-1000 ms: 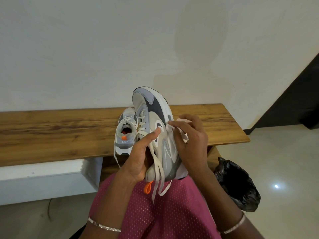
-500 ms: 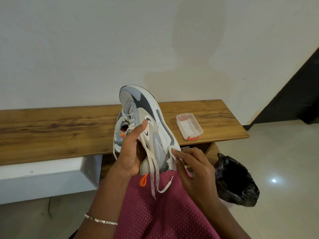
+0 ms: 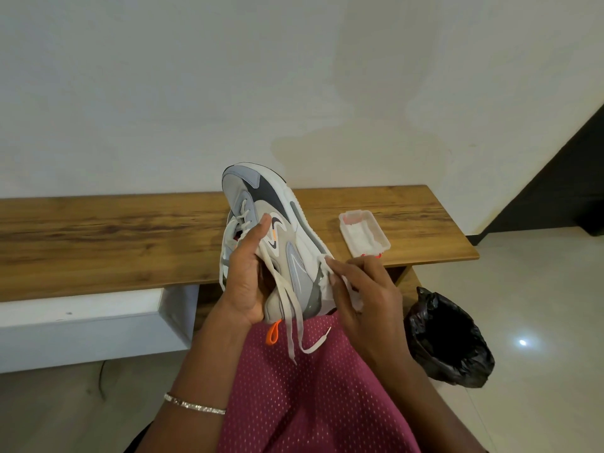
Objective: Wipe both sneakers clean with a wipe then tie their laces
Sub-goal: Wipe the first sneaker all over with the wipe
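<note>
stage: wiping, first sneaker | sneaker [image 3: 281, 243] held toe-up at frame centre by left hand [image 3: 245, 276] | wipe [image 3: 346, 289] pressed to its heel side by right hand [image 3: 362, 289] | laces [image 3: 291, 308] hang untied | second sneaker mostly hidden behind it on tabletop [image 3: 98, 237]; state unclear

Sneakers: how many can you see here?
2. One sneaker is held upright over the lap by the left hand. The second sneaker sits on the wooden bench behind it, mostly hidden.
</note>
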Demonstrator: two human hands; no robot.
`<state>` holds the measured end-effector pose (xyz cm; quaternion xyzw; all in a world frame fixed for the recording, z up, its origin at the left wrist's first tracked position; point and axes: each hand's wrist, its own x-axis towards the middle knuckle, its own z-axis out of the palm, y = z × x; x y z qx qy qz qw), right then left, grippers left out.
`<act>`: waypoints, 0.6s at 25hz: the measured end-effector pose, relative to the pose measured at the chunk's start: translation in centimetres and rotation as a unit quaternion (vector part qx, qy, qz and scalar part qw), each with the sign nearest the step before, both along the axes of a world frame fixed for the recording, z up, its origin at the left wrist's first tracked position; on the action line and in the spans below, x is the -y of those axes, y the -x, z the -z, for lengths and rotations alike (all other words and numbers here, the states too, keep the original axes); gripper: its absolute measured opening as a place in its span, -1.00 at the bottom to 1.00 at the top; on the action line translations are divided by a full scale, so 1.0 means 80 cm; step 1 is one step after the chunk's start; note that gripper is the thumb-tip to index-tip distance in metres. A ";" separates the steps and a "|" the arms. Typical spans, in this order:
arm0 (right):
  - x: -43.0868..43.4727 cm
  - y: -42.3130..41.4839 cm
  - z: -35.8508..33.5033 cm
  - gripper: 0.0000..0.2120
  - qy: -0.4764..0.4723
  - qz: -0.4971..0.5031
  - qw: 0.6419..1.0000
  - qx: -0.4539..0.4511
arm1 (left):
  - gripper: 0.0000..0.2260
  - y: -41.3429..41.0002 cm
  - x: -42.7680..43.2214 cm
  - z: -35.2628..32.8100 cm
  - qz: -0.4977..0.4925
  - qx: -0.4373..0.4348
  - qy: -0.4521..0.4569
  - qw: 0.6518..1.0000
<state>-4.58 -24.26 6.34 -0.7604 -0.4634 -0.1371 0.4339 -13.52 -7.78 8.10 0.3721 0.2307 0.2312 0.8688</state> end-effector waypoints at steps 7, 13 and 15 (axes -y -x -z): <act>0.012 0.003 0.013 -0.73 -0.004 0.008 1.000 0.020 | -0.45 -0.003 0.001 0.001 -0.005 -0.004 0.002 1.000; -0.026 -0.024 -0.014 -0.77 0.018 0.016 1.000 -0.020 | -0.48 0.000 0.004 0.001 -0.007 0.001 -0.006 1.000; -0.019 -0.017 -0.007 -0.77 0.014 0.011 1.000 -0.014 | -0.45 0.003 0.000 0.003 -0.009 0.014 0.003 1.000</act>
